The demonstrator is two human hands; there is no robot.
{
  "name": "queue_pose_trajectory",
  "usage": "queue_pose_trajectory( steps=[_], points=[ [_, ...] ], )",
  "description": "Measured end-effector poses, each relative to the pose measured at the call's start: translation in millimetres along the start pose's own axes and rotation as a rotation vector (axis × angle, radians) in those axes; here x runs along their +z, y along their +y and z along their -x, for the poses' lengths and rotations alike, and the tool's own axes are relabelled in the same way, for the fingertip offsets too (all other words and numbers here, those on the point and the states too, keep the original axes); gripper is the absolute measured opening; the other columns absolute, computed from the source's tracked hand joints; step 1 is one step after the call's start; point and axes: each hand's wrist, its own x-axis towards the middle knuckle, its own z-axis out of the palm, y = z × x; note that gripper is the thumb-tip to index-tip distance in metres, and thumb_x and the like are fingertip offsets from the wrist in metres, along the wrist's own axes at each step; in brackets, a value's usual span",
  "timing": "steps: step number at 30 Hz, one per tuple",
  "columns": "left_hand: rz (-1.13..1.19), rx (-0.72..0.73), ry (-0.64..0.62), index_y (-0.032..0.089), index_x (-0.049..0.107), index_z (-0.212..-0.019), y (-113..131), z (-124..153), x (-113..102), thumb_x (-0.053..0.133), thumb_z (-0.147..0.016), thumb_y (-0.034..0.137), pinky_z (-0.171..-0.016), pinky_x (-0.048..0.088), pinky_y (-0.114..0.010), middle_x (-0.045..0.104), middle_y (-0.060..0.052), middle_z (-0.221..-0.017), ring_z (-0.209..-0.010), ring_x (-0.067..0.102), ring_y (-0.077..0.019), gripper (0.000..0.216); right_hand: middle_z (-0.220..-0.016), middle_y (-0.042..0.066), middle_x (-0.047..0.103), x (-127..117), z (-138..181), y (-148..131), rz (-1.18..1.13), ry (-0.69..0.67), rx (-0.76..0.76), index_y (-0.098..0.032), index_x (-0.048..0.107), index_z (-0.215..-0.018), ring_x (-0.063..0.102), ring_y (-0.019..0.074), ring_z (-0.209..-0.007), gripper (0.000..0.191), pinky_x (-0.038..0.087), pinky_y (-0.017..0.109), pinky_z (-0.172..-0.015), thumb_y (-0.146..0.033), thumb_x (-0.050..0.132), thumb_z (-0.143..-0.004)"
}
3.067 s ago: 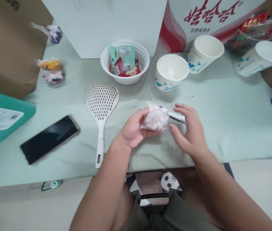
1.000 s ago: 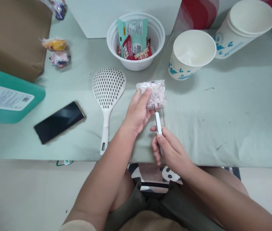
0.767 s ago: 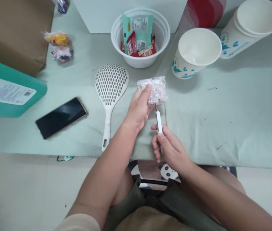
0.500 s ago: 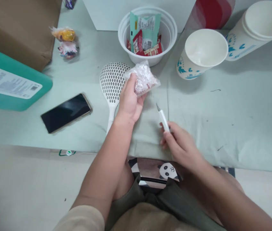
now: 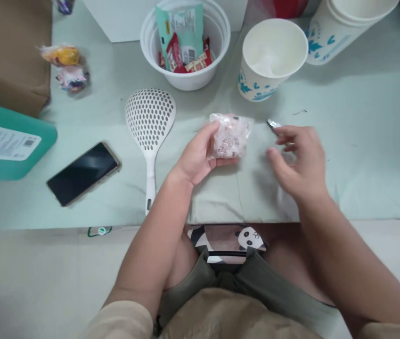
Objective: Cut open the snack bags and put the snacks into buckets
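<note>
Okay, left hand (image 5: 198, 153) is gripping packet (image 5: 230, 136), thumb at its left, other fingers underneath. Right hand (image 5: 300, 160) is sitting right of packet, apart from it, thumb and fingers spread; knife (image 5: 273, 124) is poking past its fingertips, hold unclear. Cup (image 5: 259, 84) is standing far, strainer (image 5: 150, 120) lying left, cloth (image 5: 372, 155) stretching right, table edge (image 5: 221, 220) running near.

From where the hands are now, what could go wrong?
The knife end pokes out beside the right hand and might nick it. The left hand grips the clear plastic packet, so squeezing hard could crush or split it. The nearest paper cup stands just beyond the knife and might get knocked over.
</note>
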Motion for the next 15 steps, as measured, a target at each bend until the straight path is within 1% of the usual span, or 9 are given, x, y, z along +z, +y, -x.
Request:
queue_pose_trajectory(
  steps=[2, 3, 4, 6, 8, 9, 12, 15],
  points=[
    [-0.078, -0.059, -0.053, 0.024, 0.064, -0.136, -7, -1, 4, 0.059, -0.095, 0.049, -0.094, 0.065, -0.042, 0.073, -0.009, -0.132, -0.126, 0.070, -0.0310, 0.049, -0.108, 0.009, 0.063, 11, 5, -16, -0.153, -0.022, -0.073, -0.026, 0.061, -0.131, 0.064, 0.0255, -0.094, 0.048, 0.058, 0.043, -0.077, -0.035, 0.070, -0.085],
    [-0.104, -0.073, -0.074, 0.023, 0.065, -0.134, -11, -1, 5, 0.061, -0.094, 0.049, -0.093, 0.065, -0.041, 0.074, -0.009, -0.131, -0.124, 0.070, -0.0305, 0.048, -0.108, 0.008, 0.063, 16, 7, -22, -0.185, -0.012, -0.092, -0.026, 0.061, -0.130, 0.063, 0.0245, -0.093, 0.047, 0.058, 0.041, -0.075, -0.035, 0.072, -0.085],
    [-0.121, -0.079, -0.088, 0.023, 0.066, -0.132, -14, -2, 6, 0.063, -0.093, 0.049, -0.092, 0.066, -0.041, 0.074, -0.008, -0.129, -0.122, 0.071, -0.0299, 0.047, -0.106, 0.008, 0.063, 19, 8, -26, -0.200, 0.006, -0.096, -0.026, 0.064, -0.126, 0.063, 0.0238, -0.093, 0.042, 0.058, 0.040, -0.074, -0.033, 0.072, -0.086],
    [-0.138, -0.079, -0.094, 0.024, 0.067, -0.131, -17, -3, 7, 0.065, -0.092, 0.049, -0.090, 0.066, -0.040, 0.074, -0.008, -0.127, -0.117, 0.072, -0.0286, 0.047, -0.101, 0.006, 0.063, 24, 11, -29, -0.215, 0.047, -0.091, -0.026, 0.068, -0.114, 0.063, 0.0223, -0.090, 0.026, 0.057, 0.038, -0.073, -0.028, 0.071, -0.088],
    [-0.143, -0.076, -0.078, 0.024, 0.067, -0.130, -18, -4, 8, 0.066, -0.092, 0.048, -0.091, 0.066, -0.041, 0.075, -0.007, -0.127, -0.114, 0.073, -0.0277, 0.046, -0.096, 0.005, 0.064, 25, 12, -27, -0.223, 0.085, -0.095, -0.025, 0.069, -0.102, 0.063, 0.0208, -0.087, 0.011, 0.056, 0.036, -0.071, -0.023, 0.068, -0.090],
    [-0.145, -0.076, -0.072, 0.024, 0.067, -0.130, -18, -4, 8, 0.065, -0.092, 0.048, -0.093, 0.066, -0.042, 0.074, -0.007, -0.127, -0.115, 0.073, -0.0275, 0.045, -0.094, 0.005, 0.065, 25, 12, -25, -0.226, 0.102, -0.108, -0.024, 0.069, -0.097, 0.064, 0.0203, -0.086, 0.008, 0.056, 0.035, -0.070, -0.021, 0.067, -0.091],
    [-0.134, -0.069, -0.066, 0.024, 0.066, -0.131, -18, -6, 10, 0.063, -0.093, 0.048, -0.097, 0.064, -0.043, 0.075, -0.007, -0.127, -0.117, 0.073, -0.0273, 0.045, -0.093, 0.005, 0.068, 23, 11, -23, -0.226, 0.148, -0.171, -0.024, 0.065, -0.092, 0.066, 0.0203, -0.087, 0.007, 0.056, 0.035, -0.073, -0.017, 0.066, -0.091],
    [-0.093, -0.048, -0.028, 0.024, 0.065, -0.133, -17, -8, 13, 0.061, -0.094, 0.050, -0.092, 0.065, -0.039, 0.075, -0.006, -0.127, -0.117, 0.073, -0.0268, 0.047, -0.101, 0.006, 0.072, 20, 9, -26, -0.230, 0.185, -0.245, -0.025, 0.061, -0.093, 0.070, 0.0222, -0.095, 0.008, 0.057, 0.039, -0.081, -0.017, 0.063, -0.092]
  ],
)
